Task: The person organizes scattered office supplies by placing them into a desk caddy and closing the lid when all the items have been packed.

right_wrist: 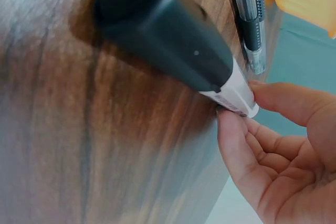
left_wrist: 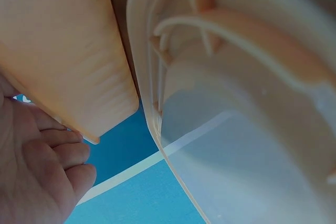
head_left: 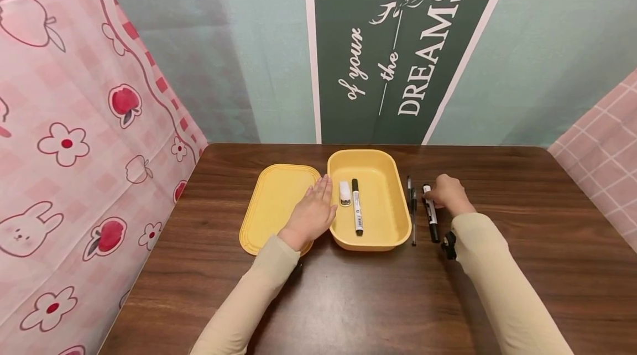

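A yellow plastic box [head_left: 375, 239] holds a marker [head_left: 357, 208] and a small white-capped bottle [head_left: 345, 193]. My left hand [head_left: 311, 214] rests at the box's left rim, its fingers extended close together; in the left wrist view that hand [left_wrist: 47, 166] touches the box's outer wall [left_wrist: 68, 51]. My right hand [head_left: 450, 194] pinches the far end of a black-and-white marker [head_left: 431, 214] between thumb and finger, right of the box. In the right wrist view, the marker's dark end [right_wrist: 157, 30] points toward the camera, and the hand [right_wrist: 283, 150] grips its white part.
Two slim pens [head_left: 413, 217] lie between the box and the held marker. To the box's left is a yellow lid [head_left: 273, 200], partly behind the left hand and forearm. The brown wooden table [head_left: 348, 299] meets a green printed curtain [head_left: 278, 67] at the back.
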`<action>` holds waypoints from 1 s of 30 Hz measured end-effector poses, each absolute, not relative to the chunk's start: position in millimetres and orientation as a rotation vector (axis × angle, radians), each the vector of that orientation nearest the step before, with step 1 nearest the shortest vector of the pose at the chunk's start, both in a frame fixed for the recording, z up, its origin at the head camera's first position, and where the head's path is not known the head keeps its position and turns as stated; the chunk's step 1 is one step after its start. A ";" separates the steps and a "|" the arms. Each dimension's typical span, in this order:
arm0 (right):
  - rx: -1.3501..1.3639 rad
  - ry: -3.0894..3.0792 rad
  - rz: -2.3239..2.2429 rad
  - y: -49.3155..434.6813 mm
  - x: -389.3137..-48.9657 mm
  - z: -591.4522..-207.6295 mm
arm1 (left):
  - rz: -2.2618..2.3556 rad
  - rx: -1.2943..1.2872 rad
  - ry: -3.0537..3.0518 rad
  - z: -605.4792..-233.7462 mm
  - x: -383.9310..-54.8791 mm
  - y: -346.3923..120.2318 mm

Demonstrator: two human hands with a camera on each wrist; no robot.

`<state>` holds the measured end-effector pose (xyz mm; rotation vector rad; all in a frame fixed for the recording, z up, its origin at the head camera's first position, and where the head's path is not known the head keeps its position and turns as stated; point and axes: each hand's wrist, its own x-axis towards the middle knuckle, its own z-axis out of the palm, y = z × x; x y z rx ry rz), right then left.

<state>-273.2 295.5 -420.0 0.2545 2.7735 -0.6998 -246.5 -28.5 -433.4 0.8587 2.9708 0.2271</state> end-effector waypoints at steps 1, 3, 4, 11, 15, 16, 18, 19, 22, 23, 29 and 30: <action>0.252 2.776 -0.704 295.5 -273.1 -419.5 | 0.224 0.859 2.971 -432.8 -246.5 -28.6; 0.235 2.789 -0.700 296.1 -272.9 -419.1 | 0.213 0.859 2.972 -432.1 -246.9 -28.8; 0.227 2.792 -0.702 296.5 -272.6 -418.8 | 0.212 0.858 2.971 -431.7 -247.1 -28.9; 0.201 2.792 -0.734 299.5 -271.7 -417.9 | 0.210 0.863 2.980 -430.0 -247.9 -29.2; 0.208 2.788 -0.752 299.7 -272.6 -417.9 | 0.209 0.862 2.978 -429.2 -247.9 -29.0; 0.213 2.787 -0.755 299.7 -272.8 -418.1 | 0.210 0.861 2.976 -429.0 -247.7 -28.9; 0.225 2.791 -0.756 299.4 -273.3 -418.6 | 0.215 0.863 2.972 -428.8 -247.7 -28.6; 0.228 2.796 -0.752 299.3 -273.4 -419.0 | 0.215 0.863 2.970 -428.7 -247.6 -28.4; 0.234 2.806 -0.753 298.8 -273.3 -420.1 | 0.217 0.861 2.965 -428.5 -247.2 -28.2; 0.234 2.804 -0.755 298.8 -273.1 -420.5 | 0.217 0.858 2.964 -428.6 -247.0 -28.3; 0.241 2.781 -0.770 299.5 -271.0 -421.7 | 0.223 0.868 2.959 -430.7 -245.4 -28.7; 0.238 2.788 -0.767 299.6 -270.8 -421.1 | 0.222 0.872 2.961 -431.2 -245.4 -28.8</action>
